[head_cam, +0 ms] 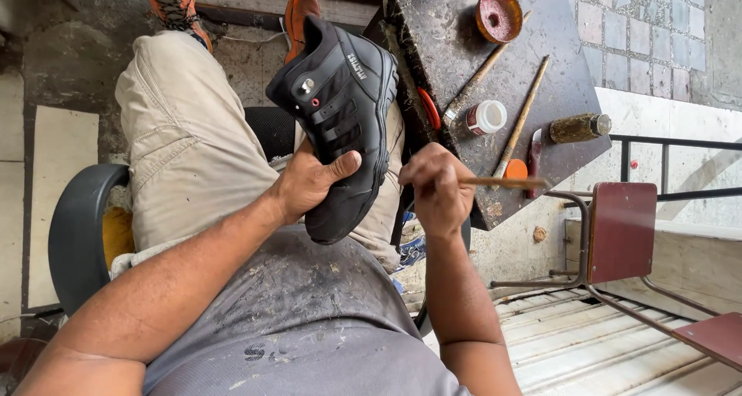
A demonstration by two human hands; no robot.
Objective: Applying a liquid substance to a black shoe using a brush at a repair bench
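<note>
On the lap, left hand [309, 183] fingers grip the black boot [340, 118] (thumb across its side)

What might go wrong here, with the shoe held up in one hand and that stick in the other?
The black shoe rests only in the left hand above the lap, so it may slip. The thin stick in the right hand reaches out over the dark worktable, and a careless swing might knock the small white-capped jar or the bottle lying near the edge.

Boot [340, 110] over the lap in left hand [309, 183], workboard [479, 40] to its right, bottle [580, 127] and jar [485, 118] on it
</note>
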